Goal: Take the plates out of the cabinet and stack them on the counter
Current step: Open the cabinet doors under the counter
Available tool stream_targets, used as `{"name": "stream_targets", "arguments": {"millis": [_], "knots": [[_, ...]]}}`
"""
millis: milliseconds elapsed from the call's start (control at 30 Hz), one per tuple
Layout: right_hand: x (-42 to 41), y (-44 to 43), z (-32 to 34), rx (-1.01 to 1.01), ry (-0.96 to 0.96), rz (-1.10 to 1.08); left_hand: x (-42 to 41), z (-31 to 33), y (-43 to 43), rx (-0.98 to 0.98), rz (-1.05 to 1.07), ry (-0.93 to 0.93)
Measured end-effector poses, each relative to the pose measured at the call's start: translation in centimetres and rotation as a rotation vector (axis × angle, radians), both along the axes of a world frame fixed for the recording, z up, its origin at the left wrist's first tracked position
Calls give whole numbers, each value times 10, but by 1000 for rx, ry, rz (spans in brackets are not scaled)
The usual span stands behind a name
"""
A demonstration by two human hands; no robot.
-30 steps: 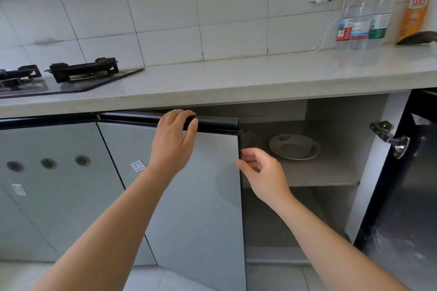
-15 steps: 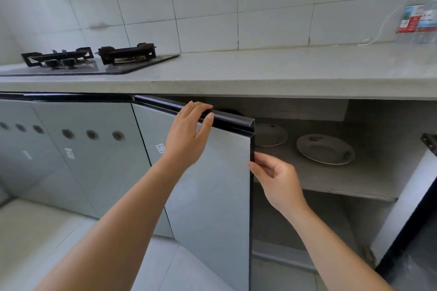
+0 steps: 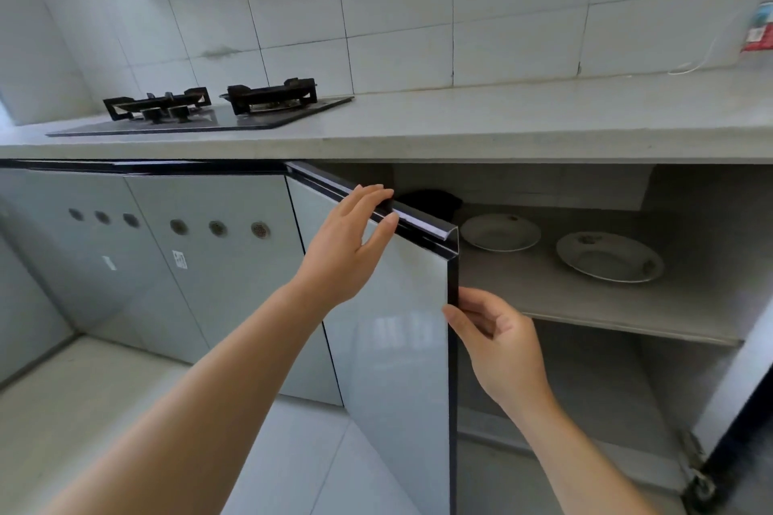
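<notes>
Both bare arms reach forward from the bottom of the view, the left one long and nearly straight, the right one shorter and bent a little at the wrist. The left hand holds the top edge of the cabinet door, with its fingers hooked over the edge and its thumb on the front side. Lower down, the right hand pinches the free side edge of the same door, thumb in front and curled fingers behind.
</notes>
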State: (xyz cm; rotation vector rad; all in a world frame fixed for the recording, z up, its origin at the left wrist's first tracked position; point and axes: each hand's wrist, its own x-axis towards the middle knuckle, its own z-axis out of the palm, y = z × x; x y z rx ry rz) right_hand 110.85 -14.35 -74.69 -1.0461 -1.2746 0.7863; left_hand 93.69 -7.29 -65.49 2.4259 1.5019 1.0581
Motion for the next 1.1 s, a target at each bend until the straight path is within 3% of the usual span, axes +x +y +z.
{"name": "stream_targets", "arguments": {"millis": [467, 733, 1100], "knots": [[-64, -31, 3, -5, 19, 28, -55, -8, -31, 51, -12, -120], [-90, -42, 10, -23, 40, 153, -88, -5, -57, -66, -30, -25], [-115, -45, 12, -34, 0, 233, -96, 8, -85, -22, -63, -196]]}}
